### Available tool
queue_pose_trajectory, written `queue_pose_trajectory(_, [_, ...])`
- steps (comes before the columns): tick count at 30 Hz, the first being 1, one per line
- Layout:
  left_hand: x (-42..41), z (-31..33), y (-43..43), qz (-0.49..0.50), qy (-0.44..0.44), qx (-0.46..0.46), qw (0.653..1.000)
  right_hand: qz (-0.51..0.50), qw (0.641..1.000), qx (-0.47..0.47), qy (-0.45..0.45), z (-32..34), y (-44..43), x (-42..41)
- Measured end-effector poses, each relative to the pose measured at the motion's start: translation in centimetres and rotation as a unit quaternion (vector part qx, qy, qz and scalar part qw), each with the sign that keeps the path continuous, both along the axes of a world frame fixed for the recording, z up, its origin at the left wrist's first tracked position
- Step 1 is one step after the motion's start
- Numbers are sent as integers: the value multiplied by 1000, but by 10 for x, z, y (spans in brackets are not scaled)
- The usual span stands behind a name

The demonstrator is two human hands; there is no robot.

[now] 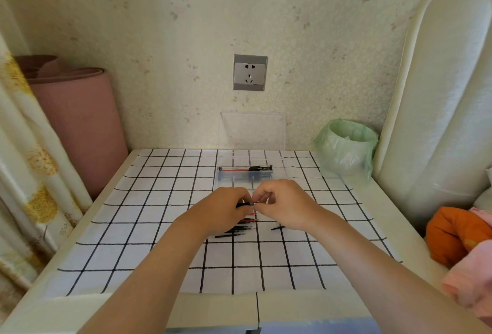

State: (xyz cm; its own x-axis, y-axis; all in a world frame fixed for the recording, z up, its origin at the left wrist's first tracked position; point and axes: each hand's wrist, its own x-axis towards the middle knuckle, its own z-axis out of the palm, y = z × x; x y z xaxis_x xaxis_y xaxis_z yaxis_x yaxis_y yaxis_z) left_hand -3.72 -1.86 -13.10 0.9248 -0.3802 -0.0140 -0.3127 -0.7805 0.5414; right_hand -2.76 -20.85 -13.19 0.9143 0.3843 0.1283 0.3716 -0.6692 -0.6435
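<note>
Holding a short black pen barrel (245, 204) between them above the white black-grid cloth (159, 200), the left hand (226, 208) grips it and the right hand (282, 204) pinches its red end; fingers hide most of it. Thin black and red refills (239, 228) lie partly covered beneath. Behind, the clear plastic box (234, 183), lid up, holds black-and-red pens (246, 168); any markings are too small to read.

Grey socket (250, 72) centre back; green-lined bin (346, 147) back right; pink rolled mat (80, 126) back left; orange cloth (452, 232) right.
</note>
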Motion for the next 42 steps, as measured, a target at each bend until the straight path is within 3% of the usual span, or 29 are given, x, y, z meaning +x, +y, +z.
queue_pose_trajectory(9, [-1, 2, 1, 2, 7, -15, 1000, -11, 1000, -1, 6, 1, -1, 2])
queue_pose_trajectory(15, [-1, 2, 4, -6, -2, -7, 1000, 14, 998, -29, 59, 2, -3, 1])
queue_pose_trajectory(42, [-1, 2, 1, -6, -17, 14, 1000, 9, 996, -82, 20, 3, -7, 0])
